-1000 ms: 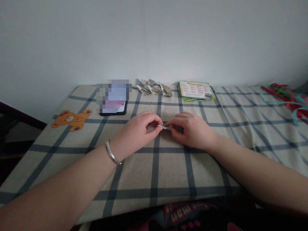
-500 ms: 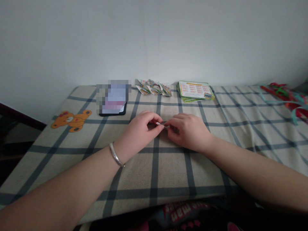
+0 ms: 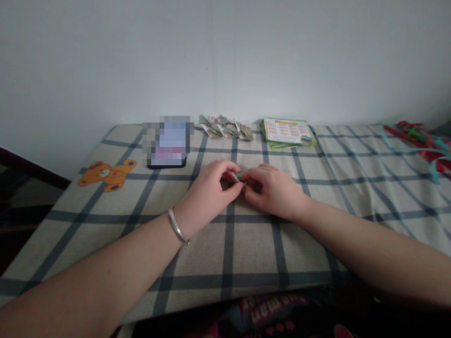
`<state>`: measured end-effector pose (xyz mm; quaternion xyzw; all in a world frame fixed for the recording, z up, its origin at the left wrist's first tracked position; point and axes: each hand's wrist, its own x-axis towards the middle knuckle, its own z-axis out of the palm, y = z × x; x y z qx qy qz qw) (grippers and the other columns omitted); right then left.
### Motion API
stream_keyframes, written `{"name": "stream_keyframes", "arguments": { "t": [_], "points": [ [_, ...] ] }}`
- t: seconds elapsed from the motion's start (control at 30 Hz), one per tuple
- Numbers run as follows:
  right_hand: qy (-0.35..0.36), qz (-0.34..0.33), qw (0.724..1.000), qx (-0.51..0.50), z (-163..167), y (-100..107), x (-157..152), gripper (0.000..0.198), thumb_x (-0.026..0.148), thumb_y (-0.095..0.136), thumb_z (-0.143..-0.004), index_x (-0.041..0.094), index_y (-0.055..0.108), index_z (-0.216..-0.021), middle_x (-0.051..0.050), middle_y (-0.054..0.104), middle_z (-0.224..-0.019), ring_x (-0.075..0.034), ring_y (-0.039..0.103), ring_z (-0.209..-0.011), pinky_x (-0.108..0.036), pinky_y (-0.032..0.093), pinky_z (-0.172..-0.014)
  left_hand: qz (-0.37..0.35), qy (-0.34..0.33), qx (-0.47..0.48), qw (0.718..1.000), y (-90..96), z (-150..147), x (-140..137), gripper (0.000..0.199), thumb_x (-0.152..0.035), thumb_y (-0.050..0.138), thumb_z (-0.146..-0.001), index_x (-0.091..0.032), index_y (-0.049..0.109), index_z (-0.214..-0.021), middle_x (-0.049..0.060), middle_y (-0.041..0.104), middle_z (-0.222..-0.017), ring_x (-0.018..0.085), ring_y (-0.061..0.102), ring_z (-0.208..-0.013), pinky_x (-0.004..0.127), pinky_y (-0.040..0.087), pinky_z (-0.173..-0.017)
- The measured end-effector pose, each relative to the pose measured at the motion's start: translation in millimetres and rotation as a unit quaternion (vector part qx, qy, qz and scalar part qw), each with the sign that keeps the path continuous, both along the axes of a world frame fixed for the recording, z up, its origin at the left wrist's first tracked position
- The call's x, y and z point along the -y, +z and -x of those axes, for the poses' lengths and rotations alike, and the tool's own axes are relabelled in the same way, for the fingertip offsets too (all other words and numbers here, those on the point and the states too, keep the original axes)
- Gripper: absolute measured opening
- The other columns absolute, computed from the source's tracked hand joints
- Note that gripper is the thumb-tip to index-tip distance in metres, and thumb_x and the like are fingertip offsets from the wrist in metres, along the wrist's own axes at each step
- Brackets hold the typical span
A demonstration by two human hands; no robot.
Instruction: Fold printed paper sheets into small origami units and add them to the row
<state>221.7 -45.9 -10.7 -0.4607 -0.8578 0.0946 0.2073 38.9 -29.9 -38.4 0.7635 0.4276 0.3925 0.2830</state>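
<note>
Above the middle of the checked tablecloth, my two hands meet at the fingertips. Between them is a small folded piece of paper, seen as a thin, pale printed edge and mostly covered by the fingers. My left hand, with a silver bangle at the wrist, pinches it between thumb and fingers. From the other side, my right hand closes thumb and forefinger on its right end. Beyond my hands lie several folded paper pieces with pointed corners, and a stack of printed cards with green edges.
At the back left rests a phone with its screen blurred out. A flat orange bear cutout lies near the left edge. Red, green and pale blue ribbons are heaped at the far right. The white wall borders the table's back.
My left hand's fingers have shifted slightly, and the paper's visible edge now slants more steeply between the fingertips. The whole view has moved a little; both hands still hold the paper.
</note>
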Motion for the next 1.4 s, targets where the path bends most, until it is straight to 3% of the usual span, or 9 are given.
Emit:
{"name": "stream_keyframes", "arguments": {
  "t": [0.43, 0.8, 1.07, 1.4],
  "points": [
    [-0.033, 0.030, 0.998, -0.032, -3, 1, 3, 0.009, 0.023, 0.057, -0.080, 0.018, 0.061, -0.087, -0.001, 0.063, -0.074, -0.014, 0.053, -0.068, -0.025, 0.037, -0.061, 0.073, -0.045, 0.085, 0.993, 2.6, 3, -4, 0.013, -0.020, 0.061, -0.082, -0.020, 0.054, -0.093, -0.001, 0.062, -0.089, 0.014, 0.065, -0.086, 0.032, 0.053, -0.083],
    [0.000, 0.037, 0.998, -0.050, -2, 0, 3, 0.007, 0.019, 0.055, -0.078, 0.018, 0.058, -0.084, 0.000, 0.060, -0.073, -0.012, 0.051, -0.067, -0.024, 0.035, -0.062, -0.039, -0.024, -0.025, 0.999, 12.0, 4, -1, 0.013, -0.010, 0.059, -0.084, -0.021, 0.057, -0.091, -0.003, 0.064, -0.087, 0.013, 0.064, -0.084, 0.029, 0.050, -0.080],
    [0.010, 0.097, 0.988, -0.119, -2, 1, 3, 0.003, 0.021, 0.053, -0.080, 0.019, 0.055, -0.081, 0.003, 0.059, -0.069, -0.010, 0.052, -0.061, -0.023, 0.035, -0.057, -0.125, -0.001, -0.075, 0.989, 20.8, 1, 6, 0.011, -0.012, 0.060, -0.085, -0.020, 0.060, -0.091, -0.002, 0.065, -0.088, 0.012, 0.063, -0.082, 0.027, 0.051, -0.078],
    [-0.019, 0.112, 0.981, -0.158, 0, 0, 0, 0.007, 0.020, 0.056, -0.077, 0.020, 0.052, -0.083, 0.003, 0.057, -0.069, -0.011, 0.052, -0.062, -0.024, 0.037, -0.057, -0.051, -0.035, -0.016, 0.998, 12.3, -1, 2, 0.015, -0.008, 0.059, -0.082, -0.019, 0.060, -0.093, 0.000, 0.064, -0.092, 0.013, 0.064, -0.086, 0.027, 0.056, -0.078]
  ]
}}
